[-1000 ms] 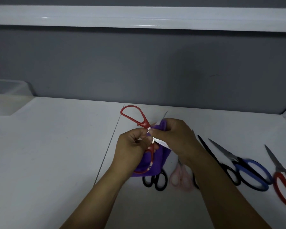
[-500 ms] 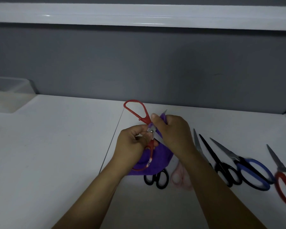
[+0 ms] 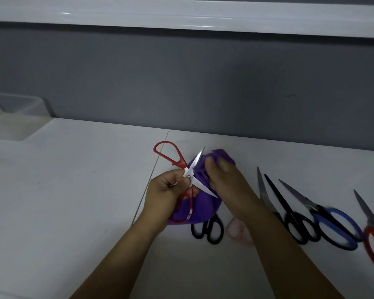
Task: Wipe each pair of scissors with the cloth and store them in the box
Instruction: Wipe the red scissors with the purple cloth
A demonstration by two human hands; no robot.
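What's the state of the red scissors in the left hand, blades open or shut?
Open: the red scissors in the left hand show two blades splayed apart, crossing at the pivot, over the purple cloth.

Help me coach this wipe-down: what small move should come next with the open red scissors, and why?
Probably pinch the purple cloth around the upper blade and draw it toward the tip. The left hand holds the red scissors near the pivot with both blades spread and bare, while the right hand holds the cloth bunched just beside that blade.
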